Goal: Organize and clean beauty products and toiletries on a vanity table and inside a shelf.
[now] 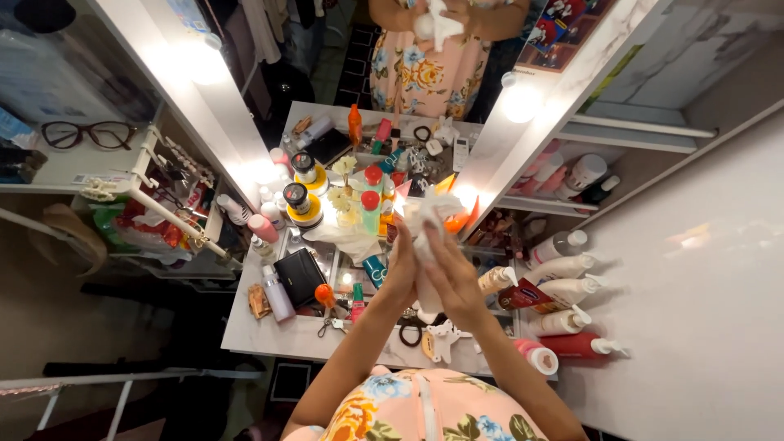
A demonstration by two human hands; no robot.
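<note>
Holding a white tissue (426, 219) between them, both hands are raised over the dresser top (245, 327), in front of the mirror (384, 90). Left hand (402, 273) is closed around the lower part of the tissue, fingers curled on it; right hand (452, 278) presses w/ its fingers on the upper part, so both grip the same piece. It looks soft, very light, w/o any stiffness, and it crumples; I judge it tears easily if pulled hard or if wet, so best to take it by a bunched fold, not by a thin corner. Not slippery, I think. Its long axis goes approx. vertical in the picture, from the palms away toward the mirror, w/ the loose crumpled end pointing away from the person, above the fingertips. Whether something is wrapped inside, I cannot tell. Just left of the hands lie a black wallet (299, 276) and a small orange-capped bottle (325, 296); behind the tissue stand red-capped bottles (370, 208) and jars w/ yellow base (300, 204). To the right, white pump bottles (563, 292) lie in a row. Far left, on a shelf, eyeglasses (88, 134).
</note>
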